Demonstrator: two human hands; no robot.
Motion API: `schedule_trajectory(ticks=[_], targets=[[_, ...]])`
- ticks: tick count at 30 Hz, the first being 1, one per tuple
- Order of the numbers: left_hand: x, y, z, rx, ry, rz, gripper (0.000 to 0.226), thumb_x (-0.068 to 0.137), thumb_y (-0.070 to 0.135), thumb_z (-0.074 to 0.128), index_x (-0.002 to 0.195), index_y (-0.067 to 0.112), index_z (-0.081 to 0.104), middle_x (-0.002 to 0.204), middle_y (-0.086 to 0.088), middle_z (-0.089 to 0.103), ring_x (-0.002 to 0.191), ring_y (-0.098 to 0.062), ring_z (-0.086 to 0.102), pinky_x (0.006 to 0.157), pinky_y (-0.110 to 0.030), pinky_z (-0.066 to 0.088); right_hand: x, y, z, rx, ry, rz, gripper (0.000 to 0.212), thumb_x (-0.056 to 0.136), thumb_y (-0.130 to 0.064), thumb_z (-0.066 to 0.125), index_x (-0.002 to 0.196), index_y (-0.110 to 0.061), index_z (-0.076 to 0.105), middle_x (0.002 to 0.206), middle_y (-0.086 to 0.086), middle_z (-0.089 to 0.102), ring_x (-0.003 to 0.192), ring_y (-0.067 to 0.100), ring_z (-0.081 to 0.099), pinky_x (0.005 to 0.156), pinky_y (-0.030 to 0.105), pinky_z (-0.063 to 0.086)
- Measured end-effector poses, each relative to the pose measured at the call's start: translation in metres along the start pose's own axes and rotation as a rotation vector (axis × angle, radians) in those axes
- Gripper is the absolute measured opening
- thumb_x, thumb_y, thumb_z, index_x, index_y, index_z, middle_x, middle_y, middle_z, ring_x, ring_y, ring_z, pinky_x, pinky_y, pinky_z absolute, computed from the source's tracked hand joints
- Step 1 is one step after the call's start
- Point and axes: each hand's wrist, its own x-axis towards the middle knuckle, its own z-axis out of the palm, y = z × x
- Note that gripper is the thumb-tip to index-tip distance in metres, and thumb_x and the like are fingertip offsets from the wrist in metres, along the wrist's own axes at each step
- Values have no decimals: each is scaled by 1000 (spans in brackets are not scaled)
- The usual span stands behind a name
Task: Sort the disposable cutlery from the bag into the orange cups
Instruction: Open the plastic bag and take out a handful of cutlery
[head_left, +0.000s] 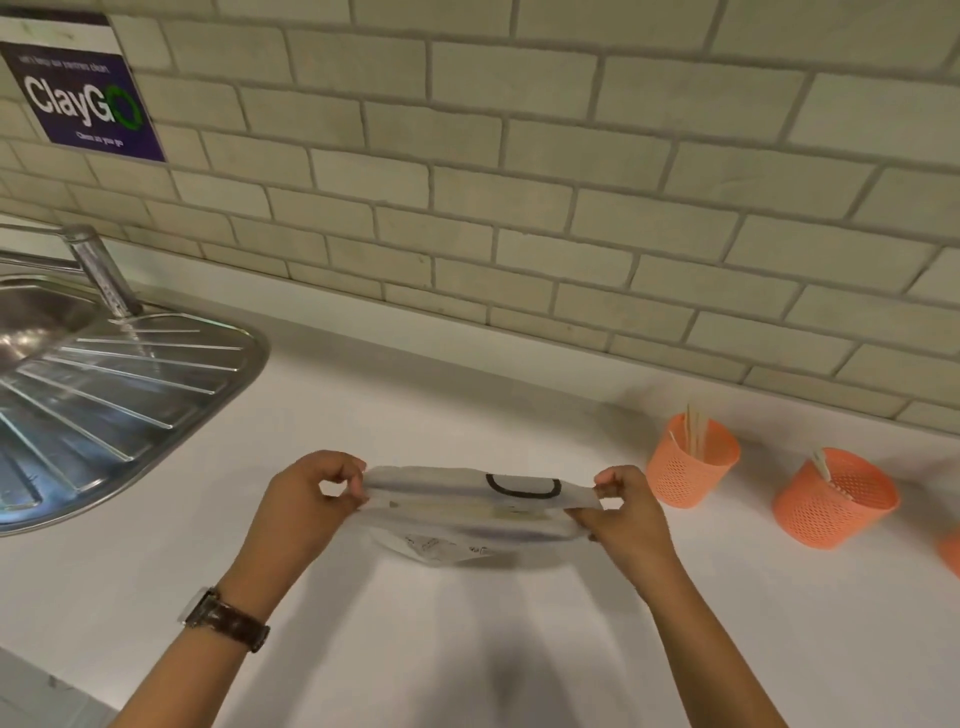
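Bare desk runs between the sink at left and the orange cups at right; a tiled wall closes the far side; the bag spans the middle.

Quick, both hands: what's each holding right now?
Left hand: pinching the bag at its left end.
Right hand: pinching the bag's right end.
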Motion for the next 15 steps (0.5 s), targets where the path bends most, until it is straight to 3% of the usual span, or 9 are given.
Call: schedule_trajectory(ticks=[2, 3, 5, 7, 9, 12, 14, 15], targets=[[-3, 5, -1, 79, -13, 53, 48, 71, -9, 69, 47, 33, 63, 88, 13, 61, 79, -6, 58, 73, -16, 46, 0, 1, -3, -210, 139, -127, 19, 72, -19, 78, 77, -21, 60, 84, -7, 59, 75, 17, 58, 62, 28, 41], [-3, 4, 1, 113, -44, 67, 55, 73, -9, 67, 45, 38, 64, 89, 10, 60, 76, -8, 57, 72, -10, 43, -1, 2, -4, -266, 157, -148, 14, 74, -22, 77, 72, -22, 64, 79, -8, 61, 73, 17, 60, 61, 27, 38], [-2, 2, 6, 211, -89, 118, 48, 77, -12, 61, 61, 31, 74, 94, 2, 64, 79, -16, 59, 69, -4, 37, 1, 3, -4, -247, 99, -119, 14, 79, -19, 73, 66, -22, 68, 64, -5, 64, 65, 20, 63, 56, 25, 38], [0, 0, 12, 230, -141, 61, 41, 83, -10, 53, 94, 22, 75, 109, -6, 64, 94, -24, 61, 76, -12, 37, 2, 2, -4, -51, -18, -6, 22, 85, -9, 65, 65, -17, 70, 60, 3, 64, 55, 20, 61, 54, 24, 45], [-1, -8, 15, 194, -226, -113, 40, 89, -3, 48, 121, 16, 62, 117, -7, 60, 103, -24, 57, 85, -15, 35, 3, 2, -1, 280, -160, 225, 21, 90, -2, 56, 74, -9, 68, 66, 8, 66, 55, 17, 63, 53, 25, 53], [-12, -15, 23, 218, -347, -25, 59, 84, -15, 41, 128, 22, 54, 113, 0, 58, 112, -20, 56, 86, -6, 29, 4, 13, 8, 826, -342, 629, 17, 93, -1, 46, 91, 2, 63, 75, 17, 72, 60, 25, 71, 56, 35, 60], [-20, -18, 27, 81, -357, -113, 58, 85, -13, 40, 127, 24, 55, 124, 2, 56, 117, -16, 53, 92, -10, 33, 3, 23, 17, 1013, -361, 762, 20, 94, 0, 42, 92, 5, 61, 75, 21, 72, 60, 29, 72, 54, 42, 58], [-19, -16, 31, -117, -342, -242, 57, 85, -14, 39, 125, 23, 57, 126, 2, 57, 115, -14, 54, 91, -14, 39, 3, 25, 20, 1027, -365, 785, 20, 92, 3, 41, 93, 4, 61, 74, 20, 72, 59, 29, 72, 53, 42, 58]])
